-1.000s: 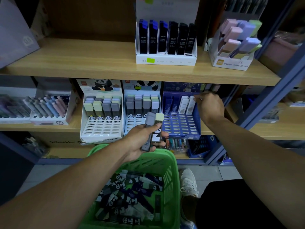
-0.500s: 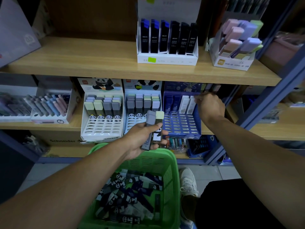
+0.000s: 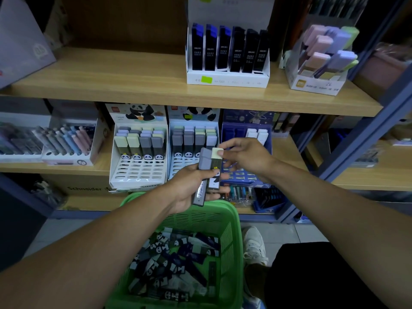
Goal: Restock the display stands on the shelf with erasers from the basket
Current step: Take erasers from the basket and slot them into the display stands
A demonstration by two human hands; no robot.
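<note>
Both bare forearms reach fwd, converging at centre. Left hand [image 3: 189,186], palm up, fingers curled round two long sleeved erasers [image 3: 208,172], one grey-tipped, one pale-tipped. Right hand [image 3: 247,156] palm down, thumb & forefinger pinching the pale tip.

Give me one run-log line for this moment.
left hand: holds two erasers | right hand: pinches pale eraser top | basket: erasers inside | stage: picking next eraser
</note>
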